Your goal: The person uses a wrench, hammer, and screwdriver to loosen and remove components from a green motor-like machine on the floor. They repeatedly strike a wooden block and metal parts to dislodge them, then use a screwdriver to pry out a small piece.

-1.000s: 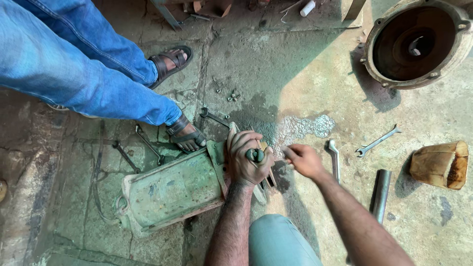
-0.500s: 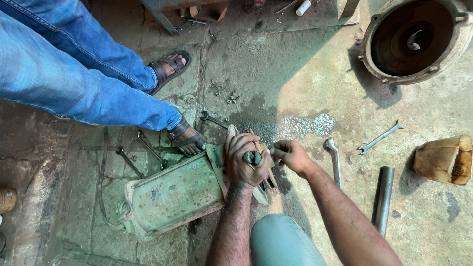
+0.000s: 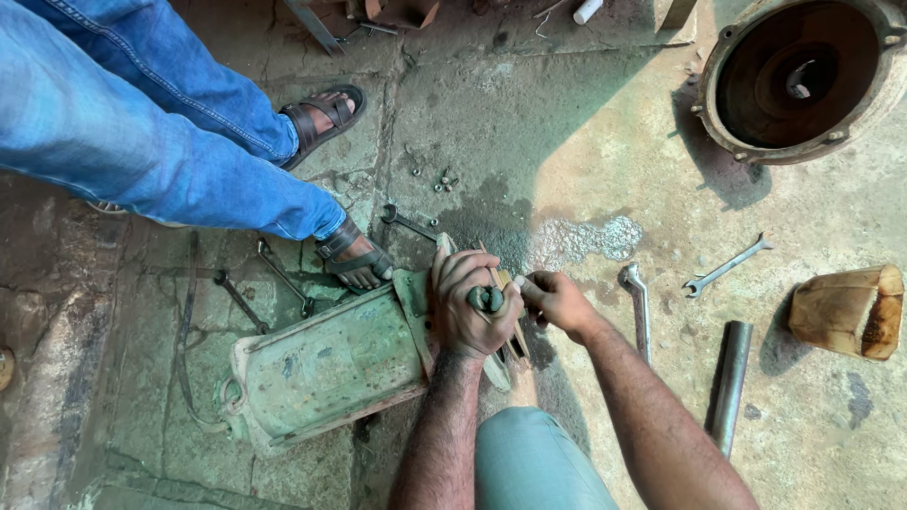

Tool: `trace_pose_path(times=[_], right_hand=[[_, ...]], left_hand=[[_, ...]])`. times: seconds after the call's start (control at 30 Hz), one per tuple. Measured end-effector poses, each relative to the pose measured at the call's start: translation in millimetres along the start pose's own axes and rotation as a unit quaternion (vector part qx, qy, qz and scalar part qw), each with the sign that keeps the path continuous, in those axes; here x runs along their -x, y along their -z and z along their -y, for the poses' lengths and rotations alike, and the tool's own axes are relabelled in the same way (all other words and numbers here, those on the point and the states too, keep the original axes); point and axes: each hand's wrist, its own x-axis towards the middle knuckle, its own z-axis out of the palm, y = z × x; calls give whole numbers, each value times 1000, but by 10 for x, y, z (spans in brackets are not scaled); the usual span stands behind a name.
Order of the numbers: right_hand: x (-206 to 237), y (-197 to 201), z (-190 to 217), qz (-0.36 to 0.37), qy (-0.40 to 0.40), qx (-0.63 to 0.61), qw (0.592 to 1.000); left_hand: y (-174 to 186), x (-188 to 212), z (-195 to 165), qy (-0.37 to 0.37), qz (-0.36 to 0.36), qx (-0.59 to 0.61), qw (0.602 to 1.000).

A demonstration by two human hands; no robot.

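Note:
A green, worn motor housing (image 3: 326, 364) lies on its side on the concrete floor. My left hand (image 3: 468, 302) is wrapped over its end face, fingers closed around the stub of a dark shaft (image 3: 487, 298). My right hand (image 3: 556, 300) is just to the right, fingers pinched on something small by the shaft end; what it grips is hidden. A thin wooden strip (image 3: 508, 321) lies under both hands. Another person's sandalled foot (image 3: 357, 257) presses on the housing's far edge.
The other person's blue-jeaned legs (image 3: 142, 123) fill the upper left. Spanners lie around: one (image 3: 723, 267) at right, one (image 3: 638, 307) beside my right forearm, more (image 3: 283, 279) left of the housing. A round cast cover (image 3: 803, 76) sits top right, a steel pipe (image 3: 729, 382) and wooden block (image 3: 846, 312) at right.
My right hand has drawn in closer to the shaft end beside my left hand. The housing and the other person's foot have stayed put.

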Motion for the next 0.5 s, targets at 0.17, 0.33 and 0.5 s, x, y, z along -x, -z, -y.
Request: trace_pose_path(times=[0.17,0.33,0.5], right_hand=[[1,-37,85,-8,55,83,995],[53,33,-29,-49,138,80,986],[313,311,-423,-379,70,248,889]], left_hand=[[14,-3,-9,-3,6,-9,1000],[17,-5,3,-6,3,3,1000],[-1,3,30,-1,11,-7,1000]])
